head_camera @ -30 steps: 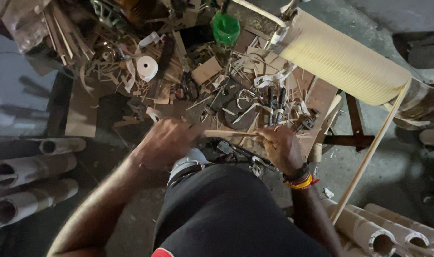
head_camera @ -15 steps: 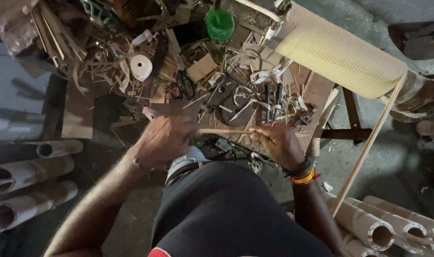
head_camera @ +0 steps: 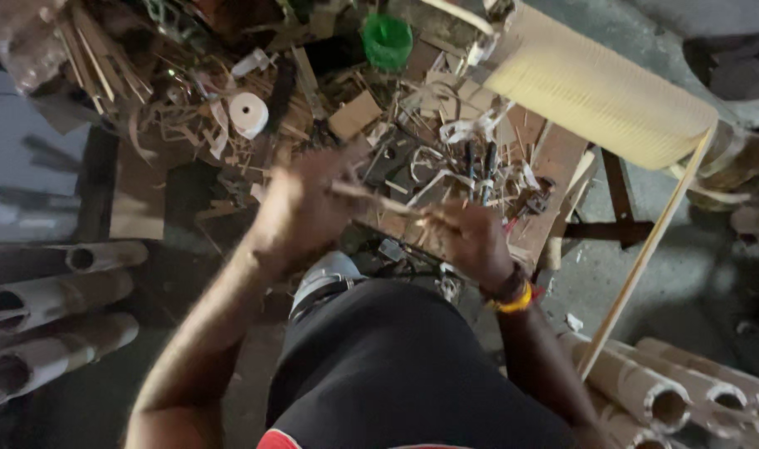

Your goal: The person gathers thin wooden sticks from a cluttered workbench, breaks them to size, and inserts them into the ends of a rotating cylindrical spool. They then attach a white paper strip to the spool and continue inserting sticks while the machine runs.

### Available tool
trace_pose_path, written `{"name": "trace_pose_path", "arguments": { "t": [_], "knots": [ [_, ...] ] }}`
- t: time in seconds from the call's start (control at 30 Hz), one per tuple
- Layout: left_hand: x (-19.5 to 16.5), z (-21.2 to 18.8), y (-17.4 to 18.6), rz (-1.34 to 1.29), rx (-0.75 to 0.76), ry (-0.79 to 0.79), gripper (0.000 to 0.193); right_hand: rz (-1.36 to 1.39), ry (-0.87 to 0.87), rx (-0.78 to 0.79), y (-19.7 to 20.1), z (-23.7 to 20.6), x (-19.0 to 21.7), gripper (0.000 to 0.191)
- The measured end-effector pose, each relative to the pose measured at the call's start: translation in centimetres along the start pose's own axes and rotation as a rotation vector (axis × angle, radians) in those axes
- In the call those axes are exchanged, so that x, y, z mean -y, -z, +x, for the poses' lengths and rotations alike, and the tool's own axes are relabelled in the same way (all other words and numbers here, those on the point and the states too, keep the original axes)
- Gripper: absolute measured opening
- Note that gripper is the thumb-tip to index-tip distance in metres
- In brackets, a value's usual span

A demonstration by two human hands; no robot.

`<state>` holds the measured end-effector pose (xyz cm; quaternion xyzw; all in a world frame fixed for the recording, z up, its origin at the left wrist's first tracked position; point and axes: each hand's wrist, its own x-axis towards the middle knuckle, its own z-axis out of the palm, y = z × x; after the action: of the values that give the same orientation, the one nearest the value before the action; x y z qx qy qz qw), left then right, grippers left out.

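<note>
My left hand (head_camera: pixel 300 208) and my right hand (head_camera: pixel 471 237) are held close together over a cluttered workbench (head_camera: pixel 554 166). Between them runs a thin pale bamboo strip (head_camera: pixel 383 199), gripped at both ends; both hands are motion-blurred. My right wrist wears a dark and yellow-red bracelet (head_camera: pixel 516 298). Below the hands I see my dark clothing (head_camera: pixel 396 366).
The bench holds wood scraps, tools, a white tape roll (head_camera: pixel 248 114), a green cup (head_camera: pixel 386 37) and a cardboard piece (head_camera: pixel 354 114). A rolled pale slatted mat (head_camera: pixel 595 87) lies at upper right, a long stick (head_camera: pixel 645 254) leaning below it. Bamboo tubes lie left (head_camera: pixel 55 295) and right (head_camera: pixel 670 395).
Both hands have lifted and shifted slightly, with the strip now tilted down to the right instead of level. The view has moved a little.
</note>
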<state>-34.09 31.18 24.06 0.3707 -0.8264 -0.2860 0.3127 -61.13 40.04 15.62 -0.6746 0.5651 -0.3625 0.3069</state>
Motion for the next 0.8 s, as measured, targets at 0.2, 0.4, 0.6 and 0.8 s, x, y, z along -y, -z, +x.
{"name": "trace_pose_path", "arguments": {
  "t": [0.2, 0.4, 0.6, 0.8],
  "knots": [
    [-0.5, 1.6, -4.3, -0.646, -0.217, 0.033, 0.030, 1.121, -0.242, -0.119, -0.4, 1.0, -1.5, 0.024],
    [0.0, 3.9, -7.0, -0.332, -0.247, 0.098, 0.014, 1.040, -0.148, -0.071, 0.5, 2.8, 0.1, 0.014],
    [0.2, 5.0, -7.2, -0.497, -0.281, 0.035, 0.015, 0.590, -0.146, -0.038, 2.1, 4.1, 3.2, 0.016],
    [-0.1, 5.6, -7.1, -0.530, -0.287, 0.031, 0.011, 0.390, -0.177, -0.024, 2.9, 4.6, 4.3, 0.018]
  ]
}}
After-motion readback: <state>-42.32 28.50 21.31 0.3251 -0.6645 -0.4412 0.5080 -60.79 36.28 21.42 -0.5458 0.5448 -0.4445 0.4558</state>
